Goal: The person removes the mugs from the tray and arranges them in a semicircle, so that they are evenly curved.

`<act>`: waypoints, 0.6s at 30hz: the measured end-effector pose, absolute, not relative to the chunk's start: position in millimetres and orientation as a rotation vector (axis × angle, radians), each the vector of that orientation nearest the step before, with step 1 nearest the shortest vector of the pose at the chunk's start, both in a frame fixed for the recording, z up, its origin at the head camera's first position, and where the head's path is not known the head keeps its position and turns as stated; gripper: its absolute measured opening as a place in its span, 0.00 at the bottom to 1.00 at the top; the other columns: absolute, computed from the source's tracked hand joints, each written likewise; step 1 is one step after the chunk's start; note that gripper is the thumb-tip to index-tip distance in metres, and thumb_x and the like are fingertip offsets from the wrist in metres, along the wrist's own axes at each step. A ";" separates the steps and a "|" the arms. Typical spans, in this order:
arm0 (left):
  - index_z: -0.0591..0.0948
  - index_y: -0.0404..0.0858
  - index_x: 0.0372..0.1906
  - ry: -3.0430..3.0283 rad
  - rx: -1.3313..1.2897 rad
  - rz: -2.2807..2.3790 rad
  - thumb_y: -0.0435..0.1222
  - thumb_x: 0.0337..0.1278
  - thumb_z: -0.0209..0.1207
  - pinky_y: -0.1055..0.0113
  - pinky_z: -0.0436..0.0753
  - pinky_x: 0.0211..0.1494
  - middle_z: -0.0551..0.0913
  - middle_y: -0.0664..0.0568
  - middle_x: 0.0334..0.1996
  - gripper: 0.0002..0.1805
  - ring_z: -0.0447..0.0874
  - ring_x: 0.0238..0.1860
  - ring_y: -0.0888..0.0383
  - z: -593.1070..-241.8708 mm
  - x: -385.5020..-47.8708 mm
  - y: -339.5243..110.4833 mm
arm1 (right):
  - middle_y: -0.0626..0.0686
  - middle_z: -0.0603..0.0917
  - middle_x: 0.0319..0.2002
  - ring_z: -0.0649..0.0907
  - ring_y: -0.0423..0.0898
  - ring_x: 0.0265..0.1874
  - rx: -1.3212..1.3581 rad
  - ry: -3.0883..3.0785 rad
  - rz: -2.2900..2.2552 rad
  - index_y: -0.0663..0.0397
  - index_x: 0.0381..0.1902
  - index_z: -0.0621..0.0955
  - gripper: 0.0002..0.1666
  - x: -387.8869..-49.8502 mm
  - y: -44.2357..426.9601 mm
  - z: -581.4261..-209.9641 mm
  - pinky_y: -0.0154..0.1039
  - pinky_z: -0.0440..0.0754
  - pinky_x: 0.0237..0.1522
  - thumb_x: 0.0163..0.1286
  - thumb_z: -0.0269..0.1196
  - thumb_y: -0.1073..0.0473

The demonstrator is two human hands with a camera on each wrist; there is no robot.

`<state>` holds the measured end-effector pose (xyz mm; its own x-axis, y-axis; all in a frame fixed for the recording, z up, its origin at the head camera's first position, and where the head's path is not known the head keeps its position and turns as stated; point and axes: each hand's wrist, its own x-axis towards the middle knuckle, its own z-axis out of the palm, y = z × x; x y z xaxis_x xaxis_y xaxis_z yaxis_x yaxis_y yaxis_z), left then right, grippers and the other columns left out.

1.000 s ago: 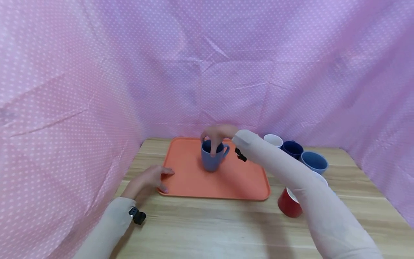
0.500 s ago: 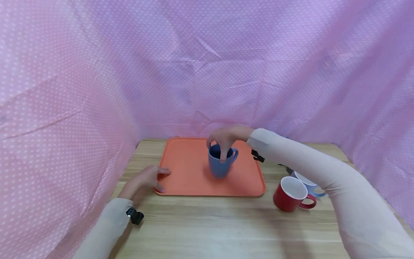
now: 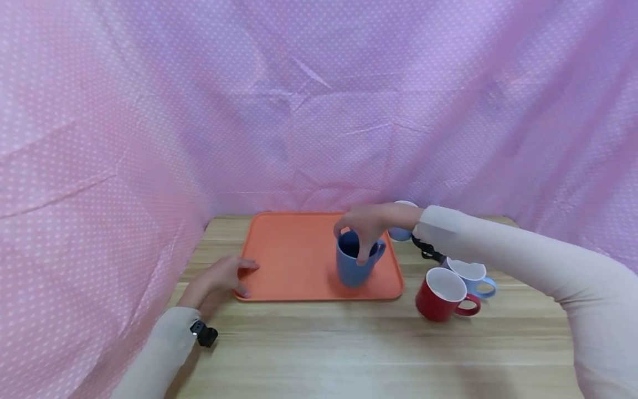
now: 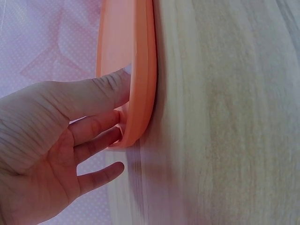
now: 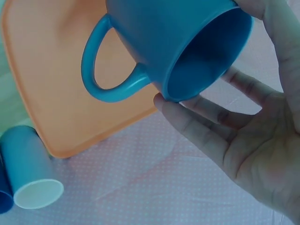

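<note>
My right hand (image 3: pixel 368 223) grips a greyish-blue mug (image 3: pixel 351 270) by its rim from above, thumb at the near side and fingers at the far side. The mug stands upright over the right part of the orange tray (image 3: pixel 286 249), its handle to the right. Whether its base touches the tray cannot be told. In the right wrist view the same mug (image 5: pixel 154 37) shows its dark inside, with fingertips at the rim. My left hand (image 4: pixel 51 126) touches the tray's near left corner, its thumb and fingers extended, and some fingertips lie inside the rim.
Right of the tray stand a red mug (image 3: pixel 435 303) with a white inside and a light-blue mug (image 3: pixel 471 271) behind it. Another pale mug (image 3: pixel 400 234) is partly behind my right wrist. The right sleeve (image 3: pixel 503 255) covers the area beyond. A pink dotted cloth (image 3: pixel 319 138) hangs behind.
My right hand has carried the blue mug rightward and a little nearer over the tray. The right forearm has swung right, uncovering the red and light-blue mugs. The left hand stays at the tray corner.
</note>
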<state>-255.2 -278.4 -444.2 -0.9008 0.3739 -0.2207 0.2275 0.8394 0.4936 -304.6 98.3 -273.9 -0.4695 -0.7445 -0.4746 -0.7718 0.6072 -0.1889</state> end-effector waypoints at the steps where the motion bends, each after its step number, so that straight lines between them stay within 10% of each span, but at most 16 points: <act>1: 0.83 0.40 0.63 2.712 0.460 0.669 0.33 0.37 0.81 0.41 0.69 0.74 0.79 0.41 0.67 0.39 0.68 0.73 0.36 -444.4 -255.1 -279.4 | 0.50 0.83 0.49 0.77 0.41 0.35 -1.198 2.319 0.055 0.49 0.61 0.78 0.41 -302.5 100.7 -273.1 0.34 0.79 0.38 0.51 0.79 0.44; 18: 0.83 0.35 0.61 2.727 0.560 0.661 0.35 0.35 0.82 0.40 0.70 0.72 0.80 0.36 0.65 0.39 0.71 0.71 0.34 -440.3 -248.4 -288.2 | 0.51 0.85 0.50 0.81 0.48 0.44 -1.083 2.368 -0.140 0.52 0.54 0.81 0.37 -254.0 135.0 -269.2 0.38 0.83 0.44 0.48 0.80 0.44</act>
